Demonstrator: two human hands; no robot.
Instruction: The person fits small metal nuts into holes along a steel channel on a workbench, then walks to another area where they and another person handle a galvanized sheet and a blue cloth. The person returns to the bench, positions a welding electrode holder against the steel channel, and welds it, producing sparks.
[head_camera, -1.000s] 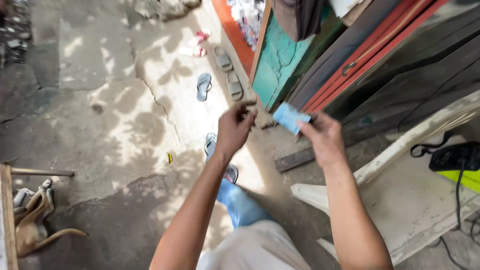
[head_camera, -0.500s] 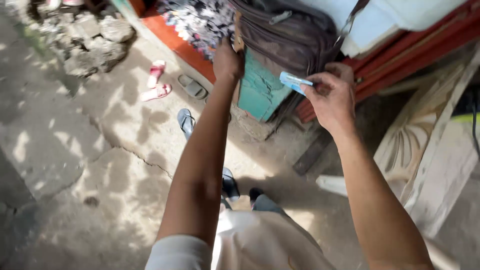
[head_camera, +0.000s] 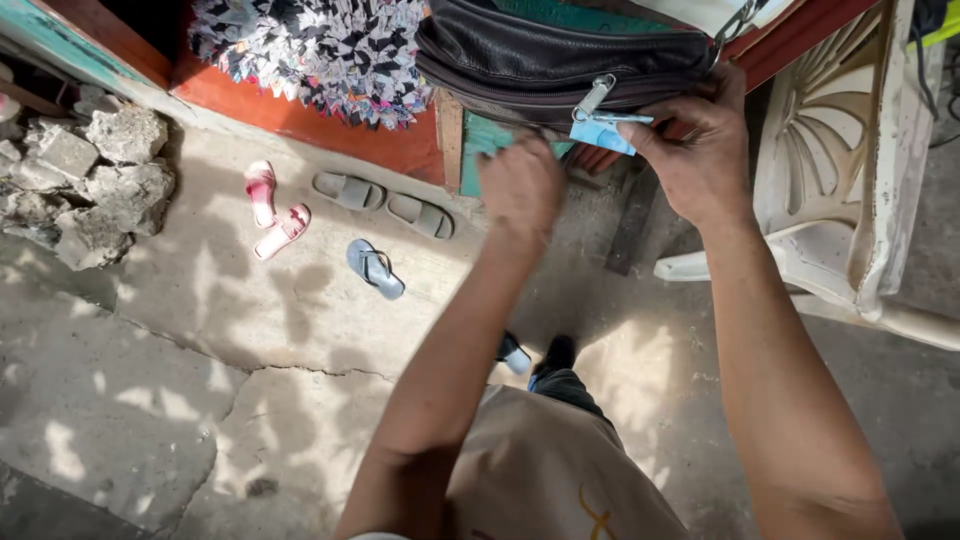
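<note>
Your right hand (head_camera: 690, 150) pinches a small light-blue packet (head_camera: 600, 133) between thumb and fingers at the underside of a dark leather bag (head_camera: 560, 55), which hangs at twelve o'clock, its silver zipper pull (head_camera: 593, 97) dangling just above the packet. Your left hand (head_camera: 520, 185) is raised beneath the bag, knuckles toward you; whether its fingers grip anything cannot be told. A white carved wooden frame (head_camera: 850, 170) leans at two o'clock, close beside your right wrist. On the cracked concrete at ten o'clock lie pink sandals (head_camera: 270, 205), grey slides (head_camera: 385, 203) and one blue flip-flop (head_camera: 375, 268). Broken rubble (head_camera: 85, 175) sits at nine o'clock, a patchwork rag mat (head_camera: 310, 50) at eleven.
</note>
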